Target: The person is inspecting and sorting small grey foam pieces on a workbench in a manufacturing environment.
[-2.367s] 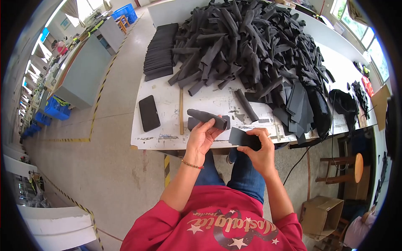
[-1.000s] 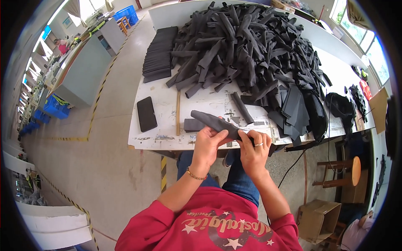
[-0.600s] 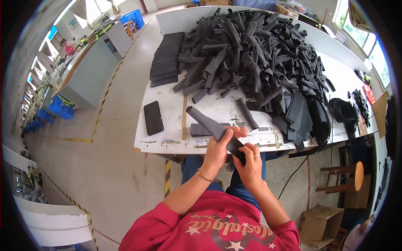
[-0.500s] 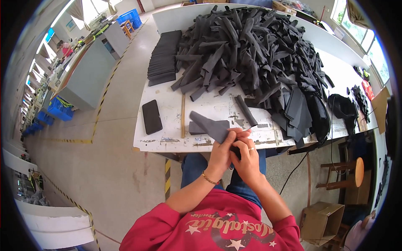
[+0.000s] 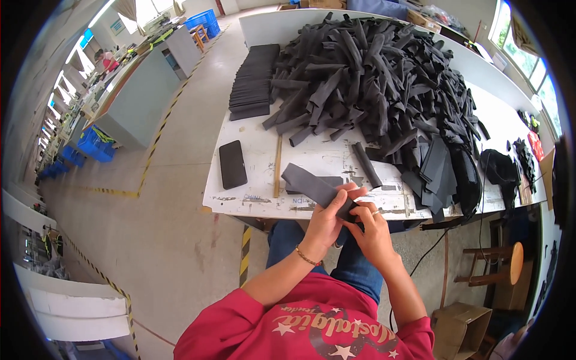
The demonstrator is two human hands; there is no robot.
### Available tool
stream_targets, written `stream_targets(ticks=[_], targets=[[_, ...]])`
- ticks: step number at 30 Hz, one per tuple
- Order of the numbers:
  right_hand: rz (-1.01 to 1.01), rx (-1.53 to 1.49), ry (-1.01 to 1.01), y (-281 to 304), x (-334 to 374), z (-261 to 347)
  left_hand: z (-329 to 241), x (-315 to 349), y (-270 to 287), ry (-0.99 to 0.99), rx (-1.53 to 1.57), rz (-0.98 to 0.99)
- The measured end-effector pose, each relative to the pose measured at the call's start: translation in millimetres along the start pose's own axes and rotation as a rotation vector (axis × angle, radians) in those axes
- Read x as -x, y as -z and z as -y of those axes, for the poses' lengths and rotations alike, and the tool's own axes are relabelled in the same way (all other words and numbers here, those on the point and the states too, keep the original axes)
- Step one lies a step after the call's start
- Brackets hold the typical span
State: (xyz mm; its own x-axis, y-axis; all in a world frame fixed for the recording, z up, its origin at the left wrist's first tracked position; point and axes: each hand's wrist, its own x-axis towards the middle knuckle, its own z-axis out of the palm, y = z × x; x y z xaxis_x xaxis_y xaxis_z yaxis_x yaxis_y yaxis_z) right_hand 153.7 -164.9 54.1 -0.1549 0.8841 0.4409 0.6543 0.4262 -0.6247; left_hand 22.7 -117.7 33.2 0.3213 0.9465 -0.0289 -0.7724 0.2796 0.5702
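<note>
A dark grey fabric strip (image 5: 313,185) slants up and leftward from my hands, above the near edge of the white table (image 5: 246,207). My left hand (image 5: 329,217) is closed on its middle, thumb on top. At the lower right end, my right hand (image 5: 371,227) pinches the strip between thumb and fingers. Partly hidden beneath the strip lie more flat dark pieces (image 5: 333,180). Just beyond my hands, a single rolled dark fabric piece (image 5: 367,165) rests on the table.
A large heap of dark fabric pieces (image 5: 366,78) covers the table's back, beside a neat stack (image 5: 254,81). A black phone (image 5: 233,164) and a wooden stick (image 5: 278,166) lie at left. Flat pieces (image 5: 437,171) lie right. A stool (image 5: 510,264) and cardboard box (image 5: 462,330) stand on the floor.
The strip in my hands has turned its broad face more into view, looking flatter. My right fingers have shifted along its lower end. The whole view has moved slightly.
</note>
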Motion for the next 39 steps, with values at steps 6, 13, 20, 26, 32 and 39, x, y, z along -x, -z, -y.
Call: stream_targets(ticks=[6,13,20,26,32,39], targets=[[-0.062,-0.054,0.127,4.8,-8.8,-5.2,-15.1,-5.2,-11.3,-0.187,0.006,-0.075],[-0.085,-0.106,0.16,-7.2,-12.3,-9.0,0.9,1.8,-12.5,-0.206,0.111,-0.128],[-0.08,-0.121,0.16,-6.3,-17.4,-10.1,2.3,0.2,-10.2,-0.193,0.118,-0.13],[-0.04,-0.185,0.066,-3.6,-18.7,-6.6,0.9,-1.6,-8.0,-0.187,0.098,-0.131],[-0.207,-0.669,-0.376,-32.9,-14.3,-4.5,-4.5,-10.9,-3.8,-0.22,0.055,-0.133],[-0.229,-1.093,-0.668,-19.1,-28.1,28.4,-21.6,-10.9,6.2,-0.216,-0.061,0.105]])
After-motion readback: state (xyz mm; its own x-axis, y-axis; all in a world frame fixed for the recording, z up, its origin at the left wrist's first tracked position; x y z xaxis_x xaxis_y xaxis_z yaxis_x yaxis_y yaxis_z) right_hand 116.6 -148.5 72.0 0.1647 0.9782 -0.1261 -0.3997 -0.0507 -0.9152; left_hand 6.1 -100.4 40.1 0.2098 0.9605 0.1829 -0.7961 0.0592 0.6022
